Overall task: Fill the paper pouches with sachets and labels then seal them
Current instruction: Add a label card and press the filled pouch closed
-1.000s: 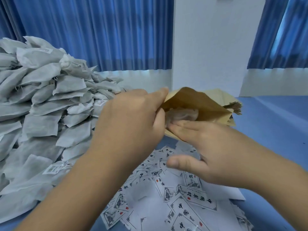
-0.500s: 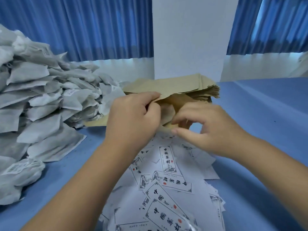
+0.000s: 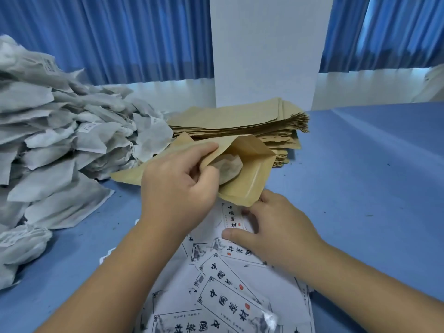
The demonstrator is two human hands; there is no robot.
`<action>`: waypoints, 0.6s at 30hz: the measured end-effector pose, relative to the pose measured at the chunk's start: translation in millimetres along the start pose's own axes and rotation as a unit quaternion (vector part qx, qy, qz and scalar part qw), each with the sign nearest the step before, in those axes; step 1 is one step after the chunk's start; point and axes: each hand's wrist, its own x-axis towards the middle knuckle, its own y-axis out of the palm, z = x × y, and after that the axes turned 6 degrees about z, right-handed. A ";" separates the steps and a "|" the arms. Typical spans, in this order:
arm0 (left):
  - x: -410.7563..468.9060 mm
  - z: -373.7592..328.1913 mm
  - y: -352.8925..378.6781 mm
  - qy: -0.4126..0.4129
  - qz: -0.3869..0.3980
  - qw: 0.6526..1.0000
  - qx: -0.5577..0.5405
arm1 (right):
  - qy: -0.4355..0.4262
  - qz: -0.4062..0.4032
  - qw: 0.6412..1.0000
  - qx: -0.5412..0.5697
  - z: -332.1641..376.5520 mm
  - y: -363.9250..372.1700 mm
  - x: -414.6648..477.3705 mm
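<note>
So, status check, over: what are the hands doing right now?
Left hand holds paper pouch open, sachet inside. Right hand on a label atop the label pile, grip unclear. Nothing blocking.

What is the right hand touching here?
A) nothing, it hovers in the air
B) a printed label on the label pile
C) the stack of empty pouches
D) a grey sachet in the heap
B: the right hand pinches a printed label between thumb and fingers, just below the open pouch, which the left hand holds with a sachet inside.
</note>
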 end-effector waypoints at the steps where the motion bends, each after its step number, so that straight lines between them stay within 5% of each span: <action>1: -0.2 0.5 -0.2 -0.003 0.000 1.000 -0.004 | 0.013 0.005 1.000 0.017 -2.9 0.5 0.7; 12: 2.3 3.3 -4.8 -0.035 -0.017 0.998 -0.051 | 0.097 -0.058 0.944 0.311 -14.5 -22.4 2.5; 18: 5.5 5.5 -9.1 -0.055 -0.037 0.995 -0.079 | 0.087 0.019 0.958 0.272 -21.4 -53.1 -10.4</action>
